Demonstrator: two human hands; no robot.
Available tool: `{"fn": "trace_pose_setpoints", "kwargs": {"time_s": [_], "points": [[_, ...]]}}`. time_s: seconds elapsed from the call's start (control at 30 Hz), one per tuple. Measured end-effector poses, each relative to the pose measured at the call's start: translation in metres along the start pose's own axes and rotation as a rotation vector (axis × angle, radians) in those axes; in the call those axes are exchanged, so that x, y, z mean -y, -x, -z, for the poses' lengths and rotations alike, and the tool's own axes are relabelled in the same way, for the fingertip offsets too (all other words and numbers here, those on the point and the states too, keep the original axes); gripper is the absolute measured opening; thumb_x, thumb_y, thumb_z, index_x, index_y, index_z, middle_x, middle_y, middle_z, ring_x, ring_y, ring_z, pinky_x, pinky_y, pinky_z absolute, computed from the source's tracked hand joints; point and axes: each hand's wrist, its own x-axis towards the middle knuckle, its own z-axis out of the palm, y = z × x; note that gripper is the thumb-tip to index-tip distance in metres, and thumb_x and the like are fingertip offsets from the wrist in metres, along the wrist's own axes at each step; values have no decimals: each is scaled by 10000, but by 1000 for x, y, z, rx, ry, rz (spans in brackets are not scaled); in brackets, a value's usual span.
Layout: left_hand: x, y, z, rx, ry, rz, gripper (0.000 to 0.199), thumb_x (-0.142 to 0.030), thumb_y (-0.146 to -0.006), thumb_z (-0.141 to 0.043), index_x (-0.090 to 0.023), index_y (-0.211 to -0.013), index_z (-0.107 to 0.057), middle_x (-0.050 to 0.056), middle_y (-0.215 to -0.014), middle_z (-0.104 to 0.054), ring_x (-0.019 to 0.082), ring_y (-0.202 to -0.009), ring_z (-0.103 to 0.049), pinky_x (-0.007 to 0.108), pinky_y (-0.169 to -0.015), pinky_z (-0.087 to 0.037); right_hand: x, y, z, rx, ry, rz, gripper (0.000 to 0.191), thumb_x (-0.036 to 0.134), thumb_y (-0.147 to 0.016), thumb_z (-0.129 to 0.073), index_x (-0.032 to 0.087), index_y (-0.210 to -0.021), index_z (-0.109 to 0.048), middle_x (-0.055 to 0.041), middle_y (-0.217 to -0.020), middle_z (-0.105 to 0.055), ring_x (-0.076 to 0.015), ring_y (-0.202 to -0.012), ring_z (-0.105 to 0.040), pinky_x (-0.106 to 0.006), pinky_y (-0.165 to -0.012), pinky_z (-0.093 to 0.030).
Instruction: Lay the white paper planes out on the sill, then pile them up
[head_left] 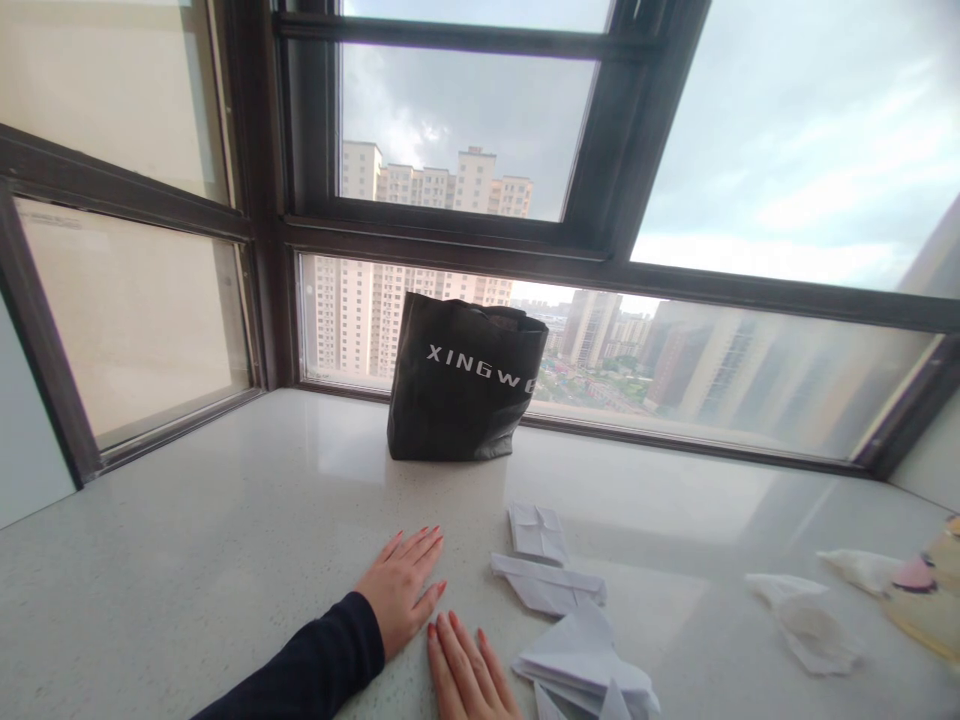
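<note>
My left hand [403, 587] lies flat on the pale speckled windowsill [225, 560], fingers stretched out and holding nothing. Close beside it, at the bottom edge of the view, my right hand [465, 670] also rests flat with its fingers extended; its wrist is out of frame. Right of both hands is a row of folded white paper pieces: a square one [538, 532] farthest back, a boat-like one [551, 583] in the middle, and a larger pointed one [581, 655] nearest, partly cut off below. Neither hand touches the paper.
A black bag [465, 390] with white lettering stands upright against the window. On the right lie crumpled white tissues [810, 625] and a yellowish item with a pink patch [926, 590], cut by the frame edge. Dark window frames [450, 240] bound the sill.
</note>
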Motion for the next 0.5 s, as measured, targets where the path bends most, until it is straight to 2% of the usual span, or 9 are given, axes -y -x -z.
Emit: {"fn": "trace_pose_setpoints", "kwargs": {"time_s": [0.1, 0.3, 0.5], "points": [[0, 0, 1, 2, 5, 3, 481, -363, -832, -311, -142, -1259, -336, 71, -1326, -307, 212, -1206, -273, 425, -983, -227, -4, -4, 6, 24, -11, 18, 503, 61, -844, -162, 250, -967, -612, 10, -860, -680, -128, -833, -616, -290, -952, -298], [1, -1, -1, -13, 13, 1, 483, -359, -827, -322, -142, -1258, -339, 73, -1321, -318, 216, -1200, -284, 422, -986, -219, -14, -17, 25, 222, 8, 175, 471, 91, -853, -175, 224, -978, -609, 11, -948, -656, -115, -916, -582, -246, -946, -321], [2, 1, -3, -45, 19, -13, 472, -352, -824, -334, -151, -1252, -350, 73, -1316, -330, 217, -1199, -284, 412, -989, -212, -16, -28, 38, 385, 38, 239, 370, 144, -856, -267, 222, -1015, -591, 12, -1003, -633, -121, -946, -567, -222, -901, -378]]}}
